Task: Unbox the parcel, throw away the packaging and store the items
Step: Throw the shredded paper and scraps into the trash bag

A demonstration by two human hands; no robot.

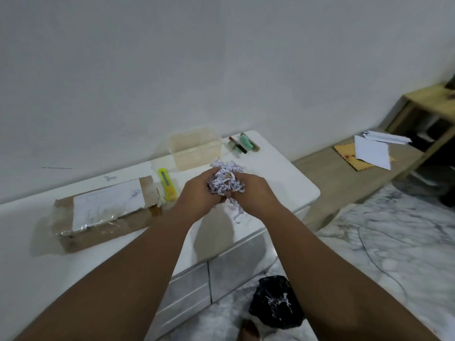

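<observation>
Both hands are closed around one ball of shredded paper (226,179). The left hand (197,193) and the right hand (253,193) squeeze it from each side, up above the white surface (283,173). A few strips hang down below the hands.

This paper is very light and soft. It looks like it will squash small, but loose bits could fall out. It is best to cup it from both sides and press it tight. Something brown peeks out of the middle, but I cannot tell what it is.

The brown parcel box (103,212) lies on the surface, off to the left of the left hand. It has a white label (108,205), but the writing is too blurry to read. A yellow cutter (167,184) lies just left of the hands. A clear plastic tub (197,148) sits just past the hands. Small green items (242,143) lie past the right hand. A black bag (275,303) sits on the floor, below the right arm. It looks like a good place for the paper.
</observation>
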